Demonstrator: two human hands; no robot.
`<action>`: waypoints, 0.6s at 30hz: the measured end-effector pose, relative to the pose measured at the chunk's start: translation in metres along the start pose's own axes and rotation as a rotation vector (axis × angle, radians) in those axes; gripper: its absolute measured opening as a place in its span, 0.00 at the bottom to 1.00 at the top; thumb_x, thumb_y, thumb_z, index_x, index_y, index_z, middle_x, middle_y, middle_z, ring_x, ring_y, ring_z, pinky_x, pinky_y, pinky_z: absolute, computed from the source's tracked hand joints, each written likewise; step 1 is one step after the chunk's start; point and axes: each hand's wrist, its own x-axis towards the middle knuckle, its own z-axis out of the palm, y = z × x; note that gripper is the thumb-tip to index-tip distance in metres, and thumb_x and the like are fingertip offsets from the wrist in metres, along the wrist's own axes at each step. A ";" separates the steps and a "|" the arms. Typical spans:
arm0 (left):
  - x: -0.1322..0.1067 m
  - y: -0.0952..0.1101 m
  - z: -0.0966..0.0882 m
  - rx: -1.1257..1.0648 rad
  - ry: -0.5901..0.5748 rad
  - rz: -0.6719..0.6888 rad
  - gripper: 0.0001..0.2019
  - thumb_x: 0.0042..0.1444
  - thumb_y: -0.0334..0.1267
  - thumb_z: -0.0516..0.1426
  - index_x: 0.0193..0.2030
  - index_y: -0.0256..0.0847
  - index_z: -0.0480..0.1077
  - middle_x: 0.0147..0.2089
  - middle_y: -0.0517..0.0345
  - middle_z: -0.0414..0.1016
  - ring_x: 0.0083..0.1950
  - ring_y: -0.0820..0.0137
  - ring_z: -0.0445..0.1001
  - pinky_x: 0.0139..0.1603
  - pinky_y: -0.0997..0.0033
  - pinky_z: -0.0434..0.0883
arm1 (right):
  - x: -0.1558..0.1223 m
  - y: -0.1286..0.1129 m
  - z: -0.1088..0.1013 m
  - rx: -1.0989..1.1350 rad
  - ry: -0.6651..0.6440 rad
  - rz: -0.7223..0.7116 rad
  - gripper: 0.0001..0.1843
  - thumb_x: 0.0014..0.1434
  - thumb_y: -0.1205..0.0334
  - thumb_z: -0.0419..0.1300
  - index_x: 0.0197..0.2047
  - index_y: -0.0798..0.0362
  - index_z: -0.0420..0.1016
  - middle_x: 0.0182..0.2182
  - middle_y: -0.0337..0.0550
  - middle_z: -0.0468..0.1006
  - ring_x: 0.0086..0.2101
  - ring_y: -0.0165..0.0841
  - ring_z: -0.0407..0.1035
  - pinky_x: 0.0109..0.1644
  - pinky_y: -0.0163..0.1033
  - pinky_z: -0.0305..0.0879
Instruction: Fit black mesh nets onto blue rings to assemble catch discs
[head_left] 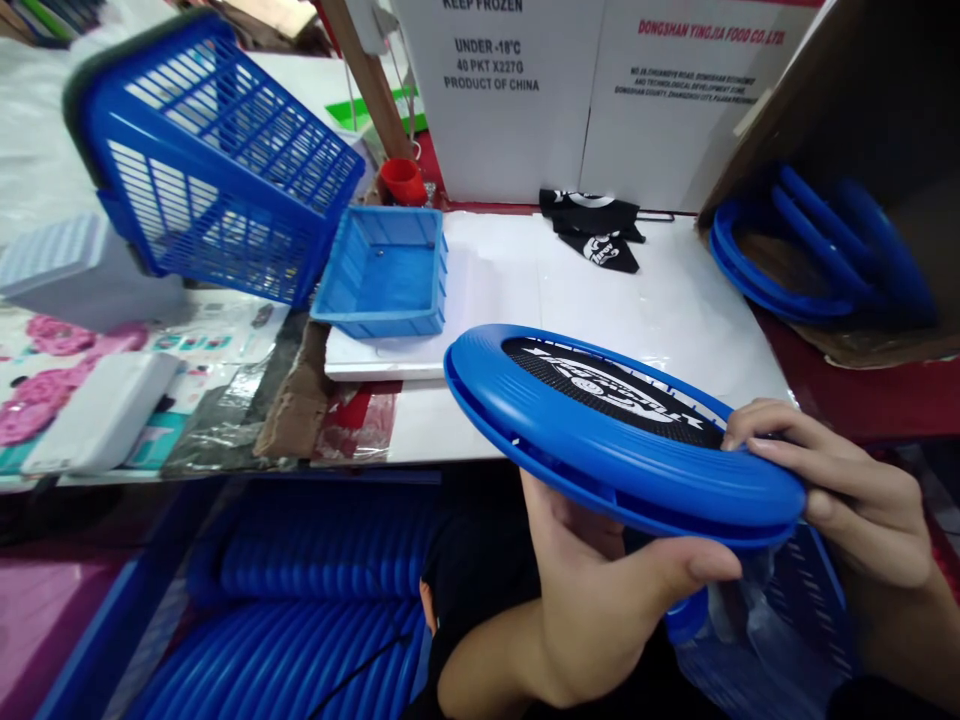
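Observation:
A blue flying disc (pixel 540 420) with a black, white-printed fabric centre (pixel 622 392) is held tilted over the front edge of the table. Under its near rim is my left hand (pixel 592 590), thumb stretched along the edge and the other fingers partly hidden beneath. My right hand (pixel 847 490) grips the disc's right side, with fingertips on top by the fabric and the rim. A narrow gap runs along the disc's side, between its upper and lower blue rings. On the table behind lie black printed fabric pieces (pixel 600 250).
A light blue tray (pixel 390 320) and a tipped blue basket (pixel 217 190) stand to the left. Blue rings (pixel 780 290) lie in a cardboard box (pixel 885 345) at right. Rows of blue discs (pixel 300 640) sit below the table. White cartons (pixel 517 140) form the back.

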 end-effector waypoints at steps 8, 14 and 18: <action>-0.002 -0.003 -0.006 0.011 0.001 0.058 0.56 0.40 0.55 0.81 0.74 0.49 0.64 0.56 0.49 0.84 0.55 0.51 0.86 0.57 0.54 0.84 | 0.004 -0.003 -0.001 -0.044 -0.026 -0.017 0.26 0.78 0.59 0.54 0.75 0.40 0.71 0.55 0.47 0.76 0.54 0.45 0.71 0.58 0.56 0.67; -0.003 -0.004 -0.008 0.025 0.016 0.048 0.51 0.40 0.56 0.81 0.69 0.48 0.68 0.53 0.49 0.85 0.56 0.51 0.86 0.57 0.55 0.84 | 0.003 -0.005 0.000 -0.118 0.041 -0.041 0.25 0.76 0.58 0.56 0.72 0.40 0.75 0.51 0.50 0.79 0.50 0.48 0.74 0.54 0.58 0.69; -0.003 -0.003 -0.007 -0.021 0.015 0.037 0.51 0.41 0.53 0.81 0.71 0.51 0.67 0.51 0.51 0.86 0.52 0.53 0.87 0.56 0.55 0.85 | 0.002 -0.006 -0.001 -0.143 0.039 -0.050 0.25 0.76 0.58 0.56 0.72 0.40 0.75 0.50 0.49 0.81 0.49 0.46 0.76 0.54 0.56 0.71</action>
